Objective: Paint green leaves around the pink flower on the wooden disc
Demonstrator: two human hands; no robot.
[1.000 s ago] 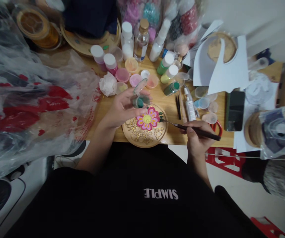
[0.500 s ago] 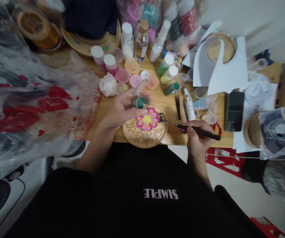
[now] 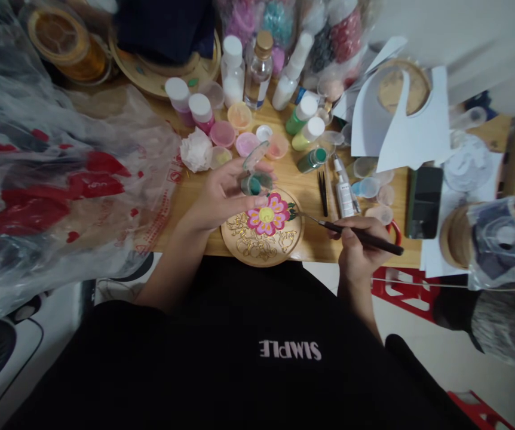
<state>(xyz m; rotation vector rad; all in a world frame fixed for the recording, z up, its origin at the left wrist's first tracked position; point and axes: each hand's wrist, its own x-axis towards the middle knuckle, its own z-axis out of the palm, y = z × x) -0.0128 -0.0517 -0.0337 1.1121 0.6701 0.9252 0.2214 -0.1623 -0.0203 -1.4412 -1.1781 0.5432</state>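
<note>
My left hand (image 3: 226, 194) is closed around a small clear cup of dark green material (image 3: 256, 184), its hinged lid standing up. Below the cup lies a round wooden disc (image 3: 261, 258) with gold wire outlines and a pink flower (image 3: 267, 215) with a yellow centre. My right hand (image 3: 359, 242) grips a palette knife (image 3: 365, 237) by its dark handle. The thin metal tip points left, by the green leaves (image 3: 291, 211) at the flower's right side; whether it touches them I cannot tell.
Behind the disc stand several open colour cups (image 3: 247, 144) and capped bottles (image 3: 233, 71). Black tweezers (image 3: 322, 192), a white glue bottle (image 3: 344, 194) and a phone (image 3: 425, 202) lie to the right. A plastic bag (image 3: 105, 179) covers the left side.
The palette knife's tip has shifted slightly right, away from the leaves. My left hand keeps the green cup in nearly the same place. The view has moved a little.
</note>
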